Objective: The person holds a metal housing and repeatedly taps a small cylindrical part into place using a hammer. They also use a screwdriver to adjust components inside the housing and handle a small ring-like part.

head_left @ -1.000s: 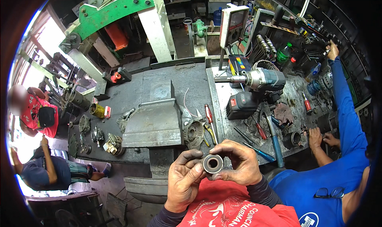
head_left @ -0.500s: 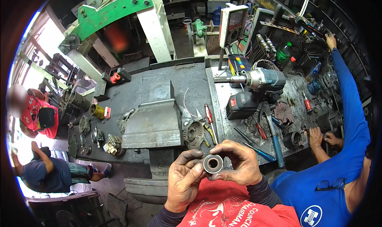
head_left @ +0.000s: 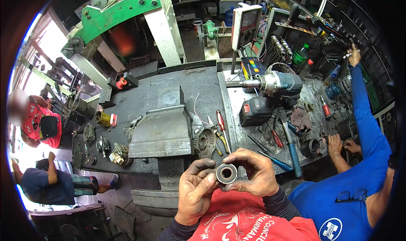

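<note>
A round steel ball bearing [head_left: 220, 178] with a dark seal and an open centre is held up in front of my chest, between both hands. My left hand [head_left: 196, 191] grips its left side, the thumb laid on the rim and the fingers curled behind. On the other side, my right hand [head_left: 256, 173] pinches it with index finger above and thumb below. Just beyond my hands, on the bench, lie an alternator end housing [head_left: 206, 143], a red screwdriver [head_left: 223, 124] and yellow-handled pliers [head_left: 222, 140].
A large vise [head_left: 160, 133] stands ahead on the bench. To its right are a cordless impact wrench [head_left: 275, 84], a blue-handled hammer [head_left: 292, 150] and several tools. A co-worker in a blue shirt [head_left: 334, 190] stands close at my right. Two more people are at the far left.
My hands and the bearing keep nearly the same place. The blue-shirted co-worker's far arm has drawn back slightly, its hand now near a small metal tool. A person at left has raised a forearm.
</note>
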The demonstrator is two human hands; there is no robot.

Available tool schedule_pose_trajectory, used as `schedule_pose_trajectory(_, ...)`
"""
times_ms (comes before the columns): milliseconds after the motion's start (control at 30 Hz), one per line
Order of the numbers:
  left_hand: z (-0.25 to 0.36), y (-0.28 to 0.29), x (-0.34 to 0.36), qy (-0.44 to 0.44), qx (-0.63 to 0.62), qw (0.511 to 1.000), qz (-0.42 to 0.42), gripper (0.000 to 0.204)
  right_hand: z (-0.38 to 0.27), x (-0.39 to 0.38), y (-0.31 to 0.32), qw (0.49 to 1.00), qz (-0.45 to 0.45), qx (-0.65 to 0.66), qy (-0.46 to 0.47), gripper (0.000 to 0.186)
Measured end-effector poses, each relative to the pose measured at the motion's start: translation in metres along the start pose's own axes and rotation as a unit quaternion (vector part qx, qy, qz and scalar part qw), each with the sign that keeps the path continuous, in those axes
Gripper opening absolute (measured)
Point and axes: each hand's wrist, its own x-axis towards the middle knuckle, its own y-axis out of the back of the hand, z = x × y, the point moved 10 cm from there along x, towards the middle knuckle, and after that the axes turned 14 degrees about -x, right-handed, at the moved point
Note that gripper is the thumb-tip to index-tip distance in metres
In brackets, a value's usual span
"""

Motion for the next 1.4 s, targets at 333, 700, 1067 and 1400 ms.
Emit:
schedule_pose_trajectory(333,0.002,0.004,-0.001,-0.003,-0.002,1.000,0.013,0.040,0.002,0.000,-0.003,1.000,-0.006,0.023,-0.019,0.063)
schedule_pose_trajectory(700,0.003,0.002,0.002,0.001,-0.009,1.000,0.001,0.035,-0.008,-0.003,-0.014,0.998,0.032,-0.050,0.032,0.069)
schedule_pose_trajectory(1067,0.003,0.002,0.004,-0.007,0.015,1.000,0.025,0.032,-0.008,-0.005,-0.015,0.994,0.056,-0.088,0.025,0.069)
schedule_pose_trajectory(1400,0.001,-0.001,0.005,-0.015,0.054,0.997,0.056,0.029,-0.008,-0.013,-0.012,0.988,0.097,-0.118,0.013,0.068)
